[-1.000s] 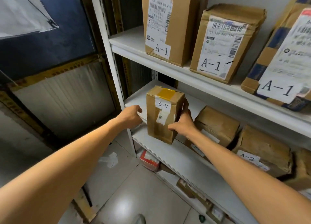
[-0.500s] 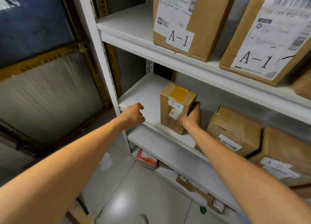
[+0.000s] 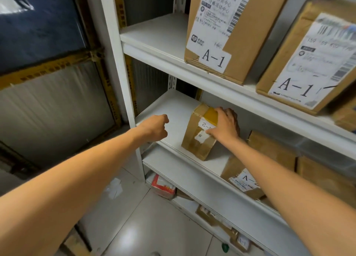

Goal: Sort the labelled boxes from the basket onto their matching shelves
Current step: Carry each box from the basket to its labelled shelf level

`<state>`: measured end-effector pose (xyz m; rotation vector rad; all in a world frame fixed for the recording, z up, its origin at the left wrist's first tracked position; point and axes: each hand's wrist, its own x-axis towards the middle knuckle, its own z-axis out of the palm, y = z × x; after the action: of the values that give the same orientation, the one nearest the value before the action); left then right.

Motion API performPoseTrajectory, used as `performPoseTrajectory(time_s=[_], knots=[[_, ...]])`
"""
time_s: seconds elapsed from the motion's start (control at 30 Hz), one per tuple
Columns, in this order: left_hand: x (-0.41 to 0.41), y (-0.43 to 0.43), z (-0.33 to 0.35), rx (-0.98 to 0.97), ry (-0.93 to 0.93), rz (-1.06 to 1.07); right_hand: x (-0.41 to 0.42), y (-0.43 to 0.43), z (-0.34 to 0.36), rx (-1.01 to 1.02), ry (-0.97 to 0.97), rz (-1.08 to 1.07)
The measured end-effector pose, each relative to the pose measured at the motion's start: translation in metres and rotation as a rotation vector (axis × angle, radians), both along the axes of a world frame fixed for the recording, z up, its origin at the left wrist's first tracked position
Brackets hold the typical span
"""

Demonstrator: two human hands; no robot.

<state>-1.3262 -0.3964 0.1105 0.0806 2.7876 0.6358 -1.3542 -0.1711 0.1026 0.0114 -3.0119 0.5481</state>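
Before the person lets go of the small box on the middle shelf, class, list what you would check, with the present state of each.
1. Small box stands on the middle shelf: ok.
2. Its label reads like A-2, upside down: ok.
3. Neighbouring A-2 box shares this shelf: ok.
4. A-1 boxes sit one shelf above: ok.
5. Right hand rests on the box: ok.
6. Left hand holds nothing: cannot tell, fist closed.

The upper shelf (image 3: pixel 154 45) carries two A-1 boxes (image 3: pixel 229 30). The middle shelf (image 3: pixel 173 109) carries an upright small box (image 3: pixel 196 140), and beside it an A-2 box (image 3: pixel 242 178), perhaps tilted.
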Motion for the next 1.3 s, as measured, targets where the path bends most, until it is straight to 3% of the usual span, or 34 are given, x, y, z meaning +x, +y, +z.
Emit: performPoseTrajectory(time_s=[0.1,0.63,0.97,1.3], knots=[[0.006,0.000,0.006,0.003,0.007,-0.004,0.004,-0.002,0.001,0.180,0.000,0.048],[0.072,0.003,0.050,-0.035,0.072,0.209,0.029,0.027,0.042,0.327,-0.131,0.277],[0.180,0.022,0.079,-0.175,0.146,0.480,0.096,-0.025,0.050,0.327,0.051,0.774],[0.415,0.009,0.075,-0.169,0.017,0.972,0.253,-0.108,0.062,0.230,-0.025,1.393]])
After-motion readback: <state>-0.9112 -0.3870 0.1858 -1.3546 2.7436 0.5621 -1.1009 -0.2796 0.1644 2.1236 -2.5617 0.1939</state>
